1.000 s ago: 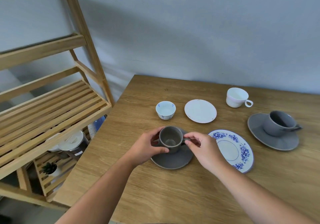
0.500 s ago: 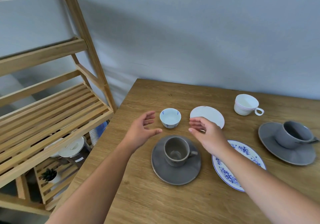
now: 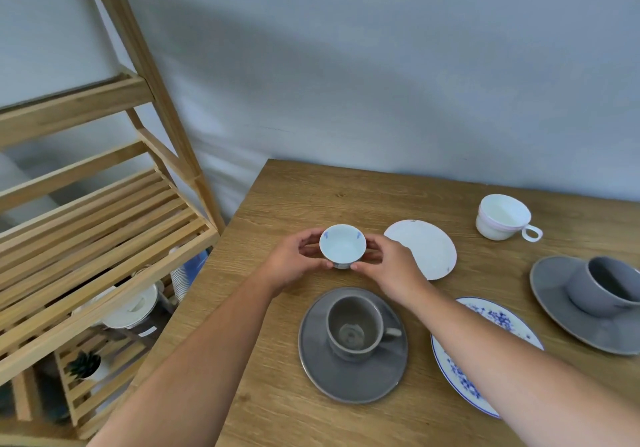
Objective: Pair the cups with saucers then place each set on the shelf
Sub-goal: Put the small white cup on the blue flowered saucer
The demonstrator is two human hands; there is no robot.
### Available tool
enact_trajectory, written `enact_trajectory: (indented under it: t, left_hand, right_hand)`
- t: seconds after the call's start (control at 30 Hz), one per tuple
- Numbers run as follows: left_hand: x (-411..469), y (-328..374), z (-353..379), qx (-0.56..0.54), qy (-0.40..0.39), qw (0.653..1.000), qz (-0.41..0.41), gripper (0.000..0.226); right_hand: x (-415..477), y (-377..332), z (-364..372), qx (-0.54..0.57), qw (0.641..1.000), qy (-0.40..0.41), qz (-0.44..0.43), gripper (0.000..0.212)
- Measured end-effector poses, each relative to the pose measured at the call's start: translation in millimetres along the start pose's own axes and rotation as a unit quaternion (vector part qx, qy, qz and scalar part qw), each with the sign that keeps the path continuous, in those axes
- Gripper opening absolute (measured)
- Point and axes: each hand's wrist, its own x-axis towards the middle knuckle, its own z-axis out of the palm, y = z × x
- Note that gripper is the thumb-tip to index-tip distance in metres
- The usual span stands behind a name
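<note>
My left hand (image 3: pixel 294 261) and my right hand (image 3: pixel 391 266) clasp a small white cup with blue marks (image 3: pixel 342 246) from either side, just above the table. In front of it a grey-brown cup (image 3: pixel 353 330) stands on a dark grey saucer (image 3: pixel 318 374). A blue-patterned saucer (image 3: pixel 491 315) lies under my right forearm, partly hidden. A plain white saucer (image 3: pixel 429 252) lies right of my right hand. A white cup with a handle (image 3: pixel 502 216) stands at the back right. A grey cup (image 3: pixel 602 285) sits on a grey saucer (image 3: pixel 554 287) at the right edge.
The wooden table (image 3: pixel 346 190) meets a grey wall at the back. A slatted wooden shelf (image 3: pixel 86 232) stands to the left, its middle level bare. White lidded containers (image 3: pixel 131 308) and a small potted plant (image 3: pixel 85 365) sit on its lower levels.
Both hands let go of the grey-brown cup on its saucer, moved away from me, and closed around the small white and blue cup.
</note>
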Motion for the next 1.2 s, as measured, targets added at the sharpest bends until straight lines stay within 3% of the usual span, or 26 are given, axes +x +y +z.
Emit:
enact_trajectory:
  t: [0.27, 0.47, 0.73, 1.2]
  left_hand:
    - [-31, 60, 22, -0.03, 0.012, 0.995, 0.09, 0.057]
    - [-59, 93, 83, 0.019, 0.005, 0.99, 0.137, 0.059]
    - [-84, 61, 176, 0.075, -0.016, 0.991, 0.11, 0.059]
    - [-96, 27, 210, 0.077, 0.001, 0.996, 0.043, 0.063]
  right_hand:
    - [-39, -24, -55, 0.052, 0.995, 0.049, -0.066, 0.046]
    - [-96, -15, -113, 0.093, 0.991, 0.058, -0.08, 0.047]
    - [-157, 57, -139, 0.054, 0.996, 0.077, 0.004, 0.054]
    - [-165, 113, -131, 0.046, 0.998, 0.044, 0.021, 0.057]
